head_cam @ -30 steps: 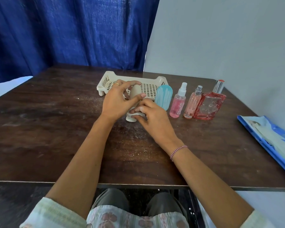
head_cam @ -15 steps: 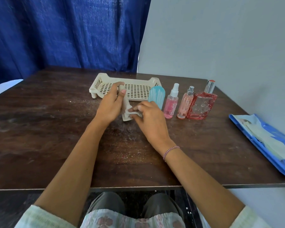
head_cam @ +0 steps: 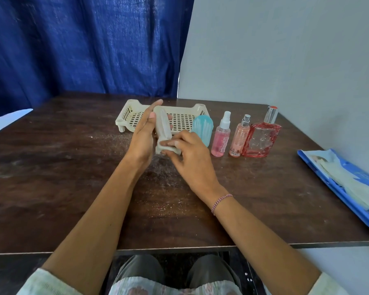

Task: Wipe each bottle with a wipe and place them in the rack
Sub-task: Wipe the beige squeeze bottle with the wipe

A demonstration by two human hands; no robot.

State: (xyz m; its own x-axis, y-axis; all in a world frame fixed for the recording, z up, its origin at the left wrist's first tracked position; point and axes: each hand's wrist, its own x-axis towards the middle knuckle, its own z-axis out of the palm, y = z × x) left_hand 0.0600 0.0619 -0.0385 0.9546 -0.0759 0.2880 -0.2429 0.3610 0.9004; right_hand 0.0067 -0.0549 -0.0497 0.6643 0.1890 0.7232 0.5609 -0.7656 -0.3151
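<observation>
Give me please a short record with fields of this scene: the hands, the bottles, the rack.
left hand: grips beige ribbed plastic bottle, tilted
right hand: pinches white wipe against that bottle's lower end
rack: cream slotted plastic rack, behind the hands
waiting bottles: teal ribbed bottle, pink spray bottle, peach spray bottle, red square glass perfume bottle, upright in a row right of the rack
wipes: blue packet at the dark wooden table right edge
</observation>
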